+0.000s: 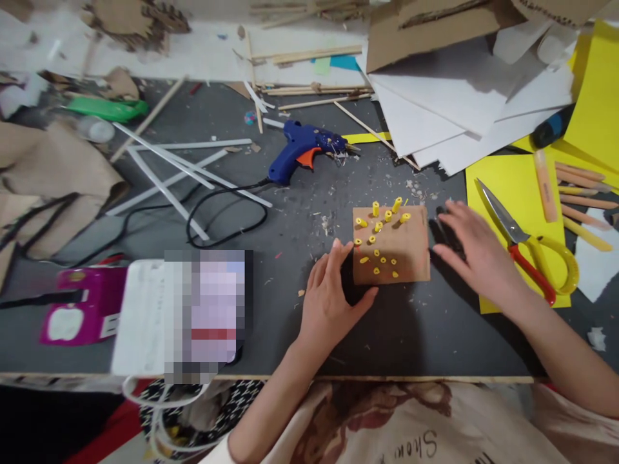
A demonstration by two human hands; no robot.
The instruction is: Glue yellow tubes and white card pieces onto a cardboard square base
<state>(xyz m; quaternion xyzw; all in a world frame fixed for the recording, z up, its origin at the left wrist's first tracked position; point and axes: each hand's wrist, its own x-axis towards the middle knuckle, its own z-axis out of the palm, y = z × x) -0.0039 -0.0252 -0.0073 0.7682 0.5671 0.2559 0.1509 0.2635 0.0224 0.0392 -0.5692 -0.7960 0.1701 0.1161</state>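
My left hand (329,299) and right hand (476,254) flank the cardboard square (412,258), fingers (323,267) spread, holding nothing; yellow pegs (378,227) stud its left part, the right side bare.

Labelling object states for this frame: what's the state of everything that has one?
left hand: open, at cardboard square's left edge
right hand: open, beside its right edge
cardboard square: lying flat, yellow pegs stuck in it
glue gun: lying on its side
scissors: shut, on yellow paper
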